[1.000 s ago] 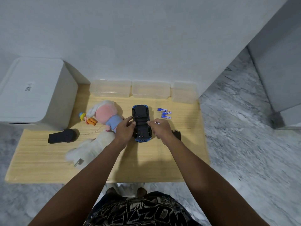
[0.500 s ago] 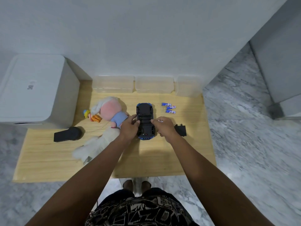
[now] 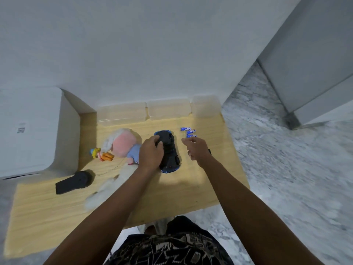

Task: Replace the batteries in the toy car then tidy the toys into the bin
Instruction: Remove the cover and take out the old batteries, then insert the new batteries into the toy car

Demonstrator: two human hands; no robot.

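Pale wooden bench [image 3: 47,213]: an upturned blue-and-black toy car [image 3: 169,152] is held in the left grip [image 3: 150,154]; near the far edge, small blue batteries [image 3: 188,131] are neared by the right grip [image 3: 196,150], loosely open and empty.

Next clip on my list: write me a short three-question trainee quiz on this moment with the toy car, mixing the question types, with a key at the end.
1. True or false: the toy car lies underside up on the table.
2. Which hand grips the car? A) left hand B) right hand C) both
3. Fill in: the loose batteries lie on the car's ____ side, just beyond the right hand's fingertips.

Key
1. True: the dark chassis faces up.
2. A: the right hand is off the car, fingers loosely curled, holding nothing visible.
3. Right.
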